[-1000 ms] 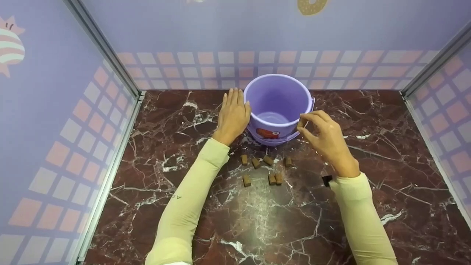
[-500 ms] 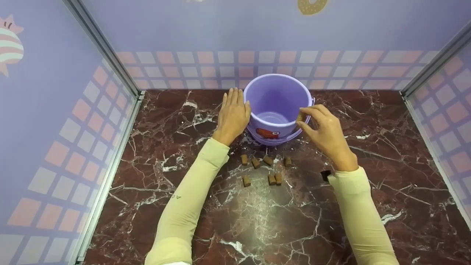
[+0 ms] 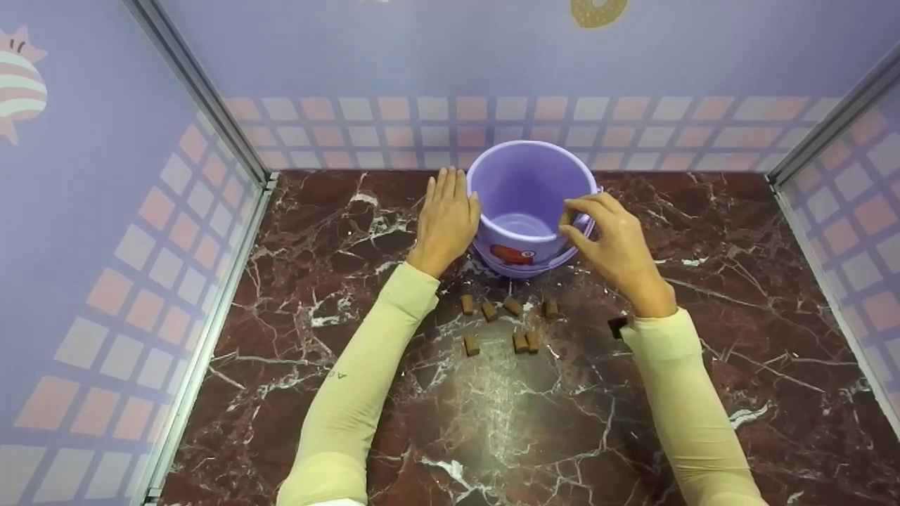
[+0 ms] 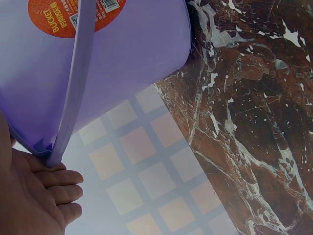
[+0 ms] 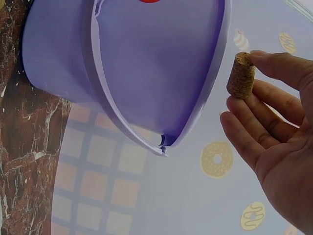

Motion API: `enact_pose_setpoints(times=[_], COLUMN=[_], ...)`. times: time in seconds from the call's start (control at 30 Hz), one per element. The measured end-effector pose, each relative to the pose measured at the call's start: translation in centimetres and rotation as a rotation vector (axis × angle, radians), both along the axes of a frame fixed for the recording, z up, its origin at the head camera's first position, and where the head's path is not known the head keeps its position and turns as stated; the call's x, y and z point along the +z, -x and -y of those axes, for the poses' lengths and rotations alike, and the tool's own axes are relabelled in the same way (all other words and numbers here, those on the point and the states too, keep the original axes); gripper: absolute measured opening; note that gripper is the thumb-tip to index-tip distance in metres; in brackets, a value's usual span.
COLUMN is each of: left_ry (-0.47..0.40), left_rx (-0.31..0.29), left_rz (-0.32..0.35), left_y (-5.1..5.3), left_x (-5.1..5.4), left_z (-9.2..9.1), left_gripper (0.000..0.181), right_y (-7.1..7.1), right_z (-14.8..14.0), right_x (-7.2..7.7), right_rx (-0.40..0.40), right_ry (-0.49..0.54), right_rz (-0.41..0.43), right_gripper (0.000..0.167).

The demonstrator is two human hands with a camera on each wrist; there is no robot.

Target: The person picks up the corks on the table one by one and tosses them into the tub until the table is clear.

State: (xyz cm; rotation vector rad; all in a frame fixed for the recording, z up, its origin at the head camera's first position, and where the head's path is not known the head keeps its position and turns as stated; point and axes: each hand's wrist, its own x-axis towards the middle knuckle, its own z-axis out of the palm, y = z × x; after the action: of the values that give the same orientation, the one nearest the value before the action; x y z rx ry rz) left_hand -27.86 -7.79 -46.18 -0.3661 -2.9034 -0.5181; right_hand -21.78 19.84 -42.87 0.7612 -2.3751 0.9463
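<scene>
A purple bucket (image 3: 531, 184) stands upright near the back wall. My left hand (image 3: 444, 223) lies against its left side with the fingers straight; in the left wrist view the hand (image 4: 36, 196) touches the rim by the handle (image 4: 73, 93). Pinched between the thumb and fingers of my right hand (image 3: 613, 242) is a cork (image 3: 567, 216), over the bucket's right rim. In the right wrist view that cork (image 5: 241, 76) is upright, held in the right hand (image 5: 279, 117) beside the bucket (image 5: 156, 63). Several corks (image 3: 471, 344) lie on the table before the bucket.
The dark red marbled table (image 3: 562, 436) meets a patterned back wall (image 3: 394, 63) just behind the bucket, with side walls at left and right. A small black object (image 3: 617, 327) shows beside the right cuff.
My right hand has moved left and slightly up with the cork, from beside the bucket to over its rim. The left hand and the bucket have stayed where they were.
</scene>
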Motion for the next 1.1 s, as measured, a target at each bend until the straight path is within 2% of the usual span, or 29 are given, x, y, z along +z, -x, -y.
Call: enact_pose_setpoints(times=[0.5,1.1], left_ry=[-0.008,0.004], left_rx=[-0.006,-0.002], left_rz=[0.014,-0.015], left_y=[0.23,0.07], left_x=[-0.06,-0.3], left_z=[-0.12,0.1], left_gripper=[0.062,0.062], right_y=[0.66,0.77], right_z=[0.38,0.98], right_x=[-0.23,-0.16], right_rx=[0.016,-0.008], right_ry=[-0.023,-0.049], right_rz=[0.018,0.086], right_gripper=[0.038,0.04])
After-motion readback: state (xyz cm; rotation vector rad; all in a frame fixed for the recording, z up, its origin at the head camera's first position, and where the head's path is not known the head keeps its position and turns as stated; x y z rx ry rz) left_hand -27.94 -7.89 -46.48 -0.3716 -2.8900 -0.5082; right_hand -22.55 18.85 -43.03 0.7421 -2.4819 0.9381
